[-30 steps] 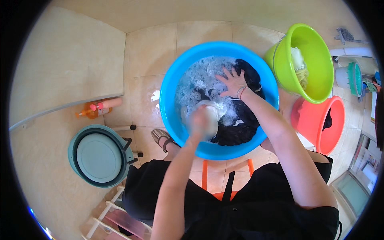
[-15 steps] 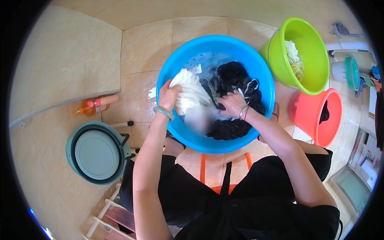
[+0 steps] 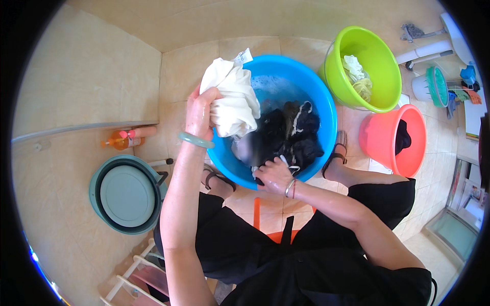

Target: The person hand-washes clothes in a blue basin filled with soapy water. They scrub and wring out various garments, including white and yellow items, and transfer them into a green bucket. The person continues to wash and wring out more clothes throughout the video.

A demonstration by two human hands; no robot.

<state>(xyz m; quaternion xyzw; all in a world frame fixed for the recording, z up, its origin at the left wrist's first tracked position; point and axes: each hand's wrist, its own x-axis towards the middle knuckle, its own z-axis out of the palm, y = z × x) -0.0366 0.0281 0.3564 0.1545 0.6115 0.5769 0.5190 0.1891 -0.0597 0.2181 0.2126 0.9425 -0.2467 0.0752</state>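
Observation:
My left hand is closed on a bunched white garment with a white label sticking up, lifted over the left side of a large blue basin. Black clothes with white cords lie heaped in the basin, in foamy water. At the basin's near rim, my right hand grips a bit of the black clothes, beside a white cord. A blurred pale patch left of the heap cannot be made out.
To the right stand a lime green bucket holding pale cloth and a coral bucket with black cloth. A grey-green folding basin and an orange bottle are at left. My sandalled feet flank the blue basin.
My left hand has raised the white garment up from the basin, toward the camera. My right hand has moved from the middle of the black heap to the near rim.

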